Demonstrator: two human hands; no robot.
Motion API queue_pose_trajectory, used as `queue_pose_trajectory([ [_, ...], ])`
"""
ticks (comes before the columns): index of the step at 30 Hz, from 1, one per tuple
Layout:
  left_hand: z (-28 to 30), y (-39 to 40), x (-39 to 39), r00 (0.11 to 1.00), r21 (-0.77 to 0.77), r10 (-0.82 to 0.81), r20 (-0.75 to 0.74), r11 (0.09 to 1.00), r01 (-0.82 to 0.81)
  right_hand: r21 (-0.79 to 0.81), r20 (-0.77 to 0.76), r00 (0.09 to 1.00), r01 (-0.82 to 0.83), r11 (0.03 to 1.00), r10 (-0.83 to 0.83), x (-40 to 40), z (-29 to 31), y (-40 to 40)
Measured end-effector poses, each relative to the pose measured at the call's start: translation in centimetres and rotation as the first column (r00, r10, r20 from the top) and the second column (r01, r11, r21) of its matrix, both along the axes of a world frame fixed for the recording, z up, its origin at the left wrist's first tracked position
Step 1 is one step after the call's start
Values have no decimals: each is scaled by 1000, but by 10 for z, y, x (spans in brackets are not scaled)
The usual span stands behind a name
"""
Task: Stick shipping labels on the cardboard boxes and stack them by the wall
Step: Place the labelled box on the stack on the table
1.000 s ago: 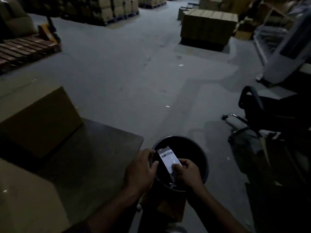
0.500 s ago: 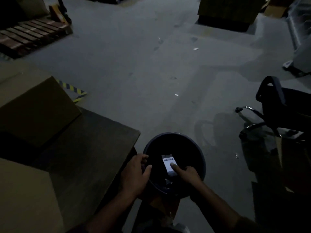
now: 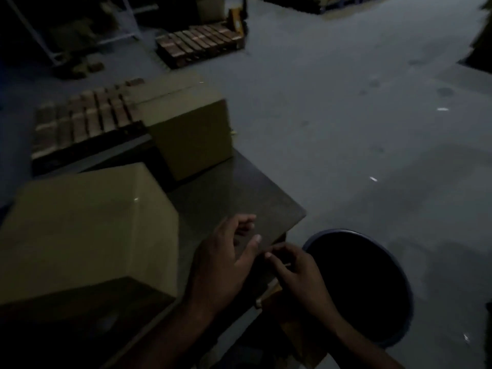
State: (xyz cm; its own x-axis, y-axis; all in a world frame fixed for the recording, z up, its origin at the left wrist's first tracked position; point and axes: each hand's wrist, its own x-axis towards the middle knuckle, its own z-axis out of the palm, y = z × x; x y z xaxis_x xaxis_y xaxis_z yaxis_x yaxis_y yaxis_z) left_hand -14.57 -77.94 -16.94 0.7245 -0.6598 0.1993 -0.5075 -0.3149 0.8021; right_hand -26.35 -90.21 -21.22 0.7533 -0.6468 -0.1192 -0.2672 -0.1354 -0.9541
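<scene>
Floor [image 3: 346, 115]: smooth grey concrete, matt, faintly stained; fills the upper right of the frame, with small pale scraps scattered on it.
Table [image 3: 239, 193]: flat dark slab with a square corner, running from lower left to centre.
Near cardboard box [image 3: 80, 225]: plain brown corrugated board, sharp-edged, standing on the table at left of the frame; no label can be made out on its visible faces.
Far cardboard box [image 3: 186, 129]: same material, at the table's far end, upper centre, well apart from the near one.
Bin [image 3: 399, 265]: round, dark interior, thin bluish rim; on the floor just beside the table corner, lower right.
Pallets [image 3: 199, 43]: slatted wood, one in the upper centre, another behind the table at left.
Left hand [image 3: 226, 265]: over the table corner, fingers loosely curled, thumb extended; nothing visible in it.
Right hand [image 3: 295, 272]: just beside the left, fingertips drawn together as if pinching; what they hold, if anything, cannot be told in the dim, blurred picture.
Change: half a second ago both hands were over the bin with a white barcode label between them; now they are over the table edge, the view has swung left, and the label is no longer discernible.
</scene>
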Motion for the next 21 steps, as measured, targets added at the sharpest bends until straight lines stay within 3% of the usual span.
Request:
queue_pose_trajectory([
  [7, 46, 101, 52, 921, -141, 386, 58, 916, -375, -157, 195, 924, -302, 940, 330, 116, 61, 68],
  [11, 43, 157, 104, 847, -142, 528, 68, 845, -516, -242, 194, 879, -387, 890, 435, 170, 86, 115],
  [15, 28, 204, 155, 821, -87, 567, 63, 823, -561, -359, 86, 860, -444, 821, 502, 221, 83, 160],
  [21, 7, 241, 206, 888, 115, 443, 120, 883, -456, -541, -95, 865, -461, 703, 493, 267, 54, 201],
])
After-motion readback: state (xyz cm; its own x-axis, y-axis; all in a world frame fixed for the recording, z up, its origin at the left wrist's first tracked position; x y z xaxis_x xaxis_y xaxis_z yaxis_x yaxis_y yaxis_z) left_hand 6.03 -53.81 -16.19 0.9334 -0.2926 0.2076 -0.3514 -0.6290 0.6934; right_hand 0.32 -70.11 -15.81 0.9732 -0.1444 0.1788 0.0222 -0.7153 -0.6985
